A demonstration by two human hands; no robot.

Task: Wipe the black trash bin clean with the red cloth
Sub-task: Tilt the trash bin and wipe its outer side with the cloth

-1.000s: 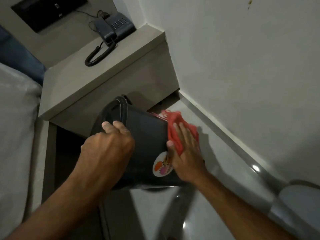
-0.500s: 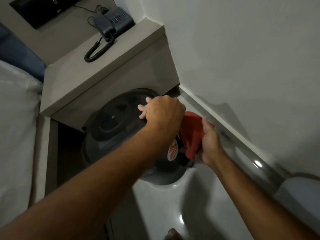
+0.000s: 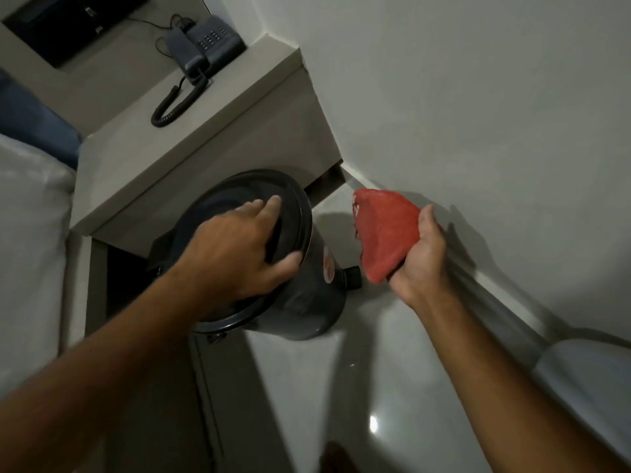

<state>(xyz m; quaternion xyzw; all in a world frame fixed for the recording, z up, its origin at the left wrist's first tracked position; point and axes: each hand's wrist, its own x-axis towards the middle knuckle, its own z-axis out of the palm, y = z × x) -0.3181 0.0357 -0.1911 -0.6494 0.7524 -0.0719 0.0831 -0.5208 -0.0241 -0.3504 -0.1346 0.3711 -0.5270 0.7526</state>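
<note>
The black trash bin (image 3: 307, 295) stands on the glossy floor in front of the grey bedside unit, its round lid facing me and a pedal (image 3: 351, 277) sticking out at its right. My left hand (image 3: 246, 247) grips the lid's right rim, thumb on the edge, fingers spread across the top. My right hand (image 3: 421, 257) holds the bunched red cloth (image 3: 384, 230) in the air to the right of the bin, clear of its side. A round sticker (image 3: 327, 266) shows on the bin's wall.
The grey bedside unit (image 3: 205, 141) carries a dark corded telephone (image 3: 205, 46). A white wall (image 3: 478, 114) with a skirting strip runs along the right. White bedding (image 3: 30, 250) fills the left. The glossy floor (image 3: 358, 387) lies in front, with a pale rounded object (image 3: 587, 377) at the lower right.
The bin went from tilted on its side to upright. My left hand shifted onto the lid's rim. My right hand lifted the red cloth off the bin's wall and away to the right.
</note>
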